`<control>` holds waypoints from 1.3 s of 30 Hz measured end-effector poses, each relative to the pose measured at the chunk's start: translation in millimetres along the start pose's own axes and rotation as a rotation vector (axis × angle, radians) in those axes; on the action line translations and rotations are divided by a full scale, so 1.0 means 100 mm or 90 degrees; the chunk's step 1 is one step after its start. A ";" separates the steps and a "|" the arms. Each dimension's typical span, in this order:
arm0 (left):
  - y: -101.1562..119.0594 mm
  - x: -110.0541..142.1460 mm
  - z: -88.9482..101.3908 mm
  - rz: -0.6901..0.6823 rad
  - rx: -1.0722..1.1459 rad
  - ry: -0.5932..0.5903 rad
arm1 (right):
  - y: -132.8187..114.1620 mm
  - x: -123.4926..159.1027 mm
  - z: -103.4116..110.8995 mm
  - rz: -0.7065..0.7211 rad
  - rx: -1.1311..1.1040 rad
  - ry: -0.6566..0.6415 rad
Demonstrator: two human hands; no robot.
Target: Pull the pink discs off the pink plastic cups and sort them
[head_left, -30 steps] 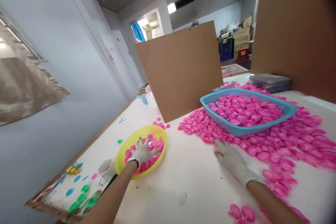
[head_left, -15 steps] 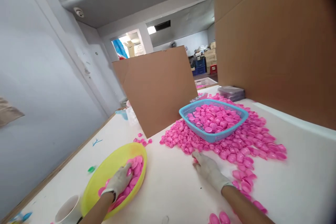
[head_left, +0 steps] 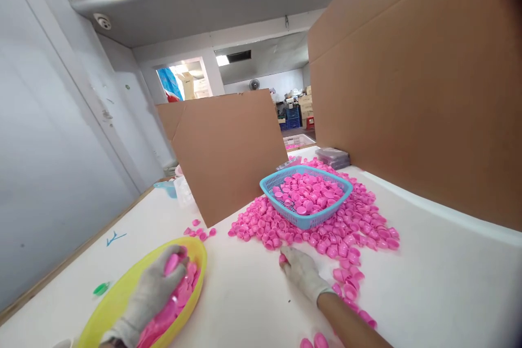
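My left hand (head_left: 153, 288), in a pale glove, is raised over the yellow basin (head_left: 112, 304) with thumb and fingers closed on an oval pink plastic piece (head_left: 172, 264). More glossy pink pieces (head_left: 183, 291) lie in the basin beneath it. My right hand (head_left: 304, 272), also gloved, rests near the front edge of a heap of cup-shaped pink plastic shells (head_left: 265, 223). Its fingertips pinch a small pink shell (head_left: 282, 259), partly hidden by the fingers. On the heap stands a blue basket (head_left: 306, 222) full of similar shells.
Cardboard sheets stand upright behind the heap (head_left: 224, 157) and along the right side (head_left: 416, 92). Left of the basin lie a green piece (head_left: 101, 289) and a thin blue plastic scrap (head_left: 116, 237). A stack of clear plastic packs (head_left: 333, 157) sits at the back.
My left hand has lifted from among the pieces in the basin, now with an oval pink piece between its fingers. My right hand keeps its pinch beside the heap. The view has shifted somewhat.
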State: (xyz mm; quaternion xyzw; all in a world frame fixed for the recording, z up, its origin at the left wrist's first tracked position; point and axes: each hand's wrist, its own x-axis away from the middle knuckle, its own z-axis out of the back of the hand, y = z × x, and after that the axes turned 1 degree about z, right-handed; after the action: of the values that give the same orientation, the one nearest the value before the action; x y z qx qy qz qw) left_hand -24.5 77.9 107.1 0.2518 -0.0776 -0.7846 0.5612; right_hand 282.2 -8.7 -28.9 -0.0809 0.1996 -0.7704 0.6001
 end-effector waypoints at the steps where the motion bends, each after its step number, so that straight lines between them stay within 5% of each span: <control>1: 0.10 0.10 -0.12 -0.046 0.011 -0.040 | 0.00 0.01 0.02 -0.001 0.005 0.000; 6: 0.27 0.67 -0.87 -0.201 -0.104 -0.140 | 0.02 0.12 0.06 0.012 0.004 -0.021; 10: 0.26 0.91 -1.12 -0.234 -0.179 -0.212 | 0.09 0.19 0.03 0.025 -0.005 -0.047; 20: 0.17 1.07 -0.87 -0.140 -0.185 -0.267 | 0.14 0.21 0.04 0.036 -0.036 -0.058; 24: 0.51 1.26 -0.79 -0.240 -0.187 -0.312 | 0.15 0.20 0.07 0.040 -0.070 -0.054; 30: 1.02 1.53 -1.00 -0.345 -0.149 -0.443 | 0.16 0.26 0.12 0.088 -0.135 -0.027; 34: 0.93 1.54 -1.09 -0.306 -0.195 -0.440 | 0.20 0.27 0.11 0.089 -0.164 -0.017; 39: 0.58 1.46 -1.00 -0.100 -0.211 -0.396 | 0.22 0.28 0.02 0.079 -0.173 -0.059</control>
State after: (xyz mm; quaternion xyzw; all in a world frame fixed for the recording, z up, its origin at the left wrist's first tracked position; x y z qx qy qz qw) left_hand 36.5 -61.4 -0.5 -0.0878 -0.0970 -0.8664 0.4818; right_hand 294.7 -40.3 -39.5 -0.1842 0.2784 -0.6931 0.6389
